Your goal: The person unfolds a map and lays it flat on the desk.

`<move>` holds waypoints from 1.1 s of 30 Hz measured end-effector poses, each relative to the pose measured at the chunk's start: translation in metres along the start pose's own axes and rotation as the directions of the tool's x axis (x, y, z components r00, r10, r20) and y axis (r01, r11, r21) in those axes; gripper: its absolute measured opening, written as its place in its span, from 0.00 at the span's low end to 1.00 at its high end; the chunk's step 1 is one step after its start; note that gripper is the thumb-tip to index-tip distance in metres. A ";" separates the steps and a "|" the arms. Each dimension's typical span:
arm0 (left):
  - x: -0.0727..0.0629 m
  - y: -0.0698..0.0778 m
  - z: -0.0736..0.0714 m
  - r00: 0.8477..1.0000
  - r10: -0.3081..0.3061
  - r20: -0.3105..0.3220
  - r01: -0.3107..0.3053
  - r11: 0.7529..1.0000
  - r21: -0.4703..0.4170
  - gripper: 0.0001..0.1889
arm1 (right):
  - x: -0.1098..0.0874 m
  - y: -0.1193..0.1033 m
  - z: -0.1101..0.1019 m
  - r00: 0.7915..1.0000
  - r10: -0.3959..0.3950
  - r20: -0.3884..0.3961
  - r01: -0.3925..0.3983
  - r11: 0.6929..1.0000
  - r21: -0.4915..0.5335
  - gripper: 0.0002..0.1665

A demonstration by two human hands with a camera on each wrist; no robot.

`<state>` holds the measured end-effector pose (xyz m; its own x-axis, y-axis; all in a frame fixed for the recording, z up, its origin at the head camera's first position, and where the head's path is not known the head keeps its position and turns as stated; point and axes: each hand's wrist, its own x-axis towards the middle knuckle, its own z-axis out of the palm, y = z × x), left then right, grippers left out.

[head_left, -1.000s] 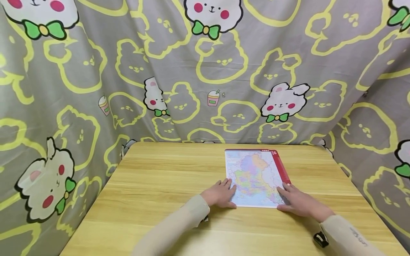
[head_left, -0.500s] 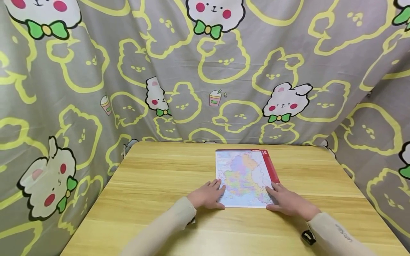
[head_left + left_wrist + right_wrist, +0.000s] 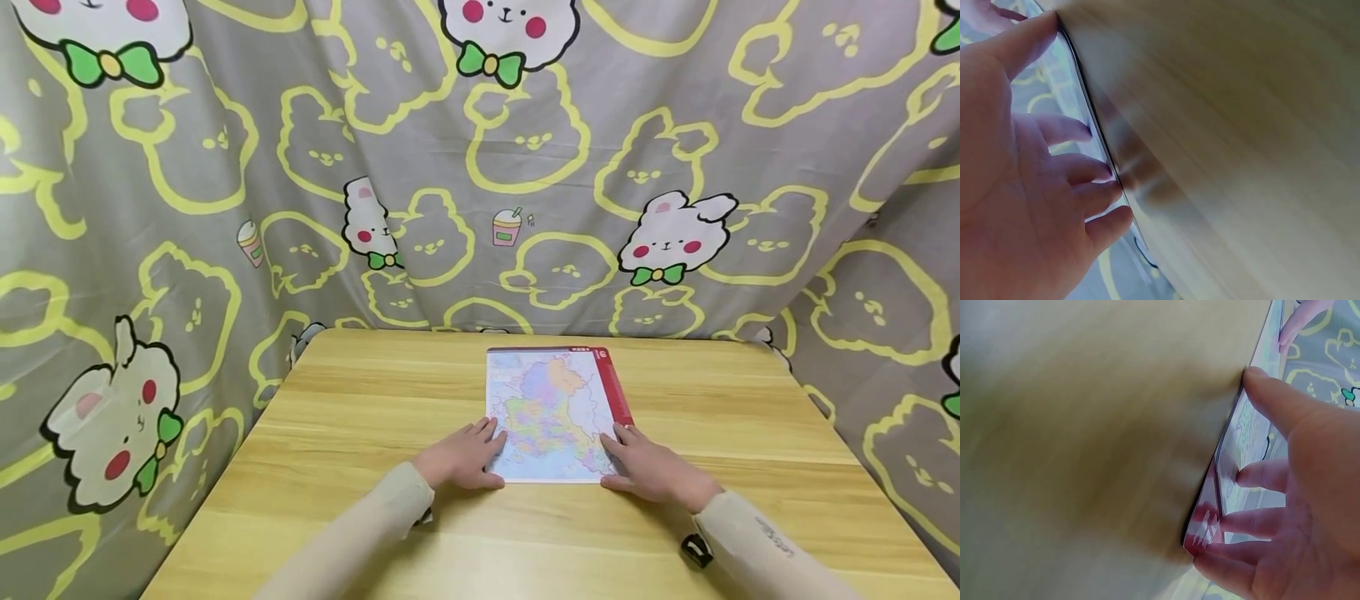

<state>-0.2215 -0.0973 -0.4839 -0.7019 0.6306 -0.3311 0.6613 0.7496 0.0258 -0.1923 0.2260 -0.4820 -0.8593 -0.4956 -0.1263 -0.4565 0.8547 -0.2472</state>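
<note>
A flat, thin map board (image 3: 543,417) lies on the wooden table, its colored regions on pale blue, with a red strip along the far and right edges. My left hand (image 3: 461,458) rests at its near left corner, fingers spread over the left edge and thumb at the near edge. At the near right corner, my right hand (image 3: 654,468) touches the board the same way. Up close in the left wrist view, extended fingertips meet the thin dark rim. The right wrist view shows the red strip (image 3: 1205,532) under the lower fingers, the thumb farther along the edge.
The light wooden table (image 3: 360,400) spreads around the board on all sides. Behind it and at both sides hangs a grey curtain (image 3: 420,125) with yellow outlines and cartoon rabbits. A black wrist device (image 3: 696,550) sits under the right sleeve.
The map board has slid left across the table, with both hands moving along at its edges. The fingers keep much the same pose; the head view has shifted slightly.
</note>
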 end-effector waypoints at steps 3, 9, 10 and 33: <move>-0.004 -0.006 -0.001 1.000 0.002 -0.008 -0.002 1.000 -0.024 0.43 | 0.004 -0.004 0.000 1.000 -0.013 -0.010 0.013 1.000 -0.018 0.44; -0.009 -0.016 0.002 1.000 -0.002 -0.003 0.002 0.999 -0.047 0.43 | 0.009 -0.011 0.002 1.000 -0.028 -0.011 0.028 0.999 -0.023 0.42; -0.009 -0.018 0.002 1.000 -0.005 -0.001 0.005 0.999 -0.052 0.43 | 0.010 -0.012 0.003 0.999 -0.030 -0.011 0.029 0.999 -0.026 0.41; -0.010 -0.017 0.004 0.995 0.067 -0.068 -0.065 0.998 0.027 0.41 | 0.011 -0.012 0.006 1.000 -0.008 -0.007 0.008 1.000 -0.025 0.41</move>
<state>-0.2252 -0.1170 -0.4848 -0.6725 0.6915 -0.2638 0.7126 0.7012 0.0214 -0.1949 0.2095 -0.4860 -0.8573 -0.5013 -0.1172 -0.4690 0.8544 -0.2238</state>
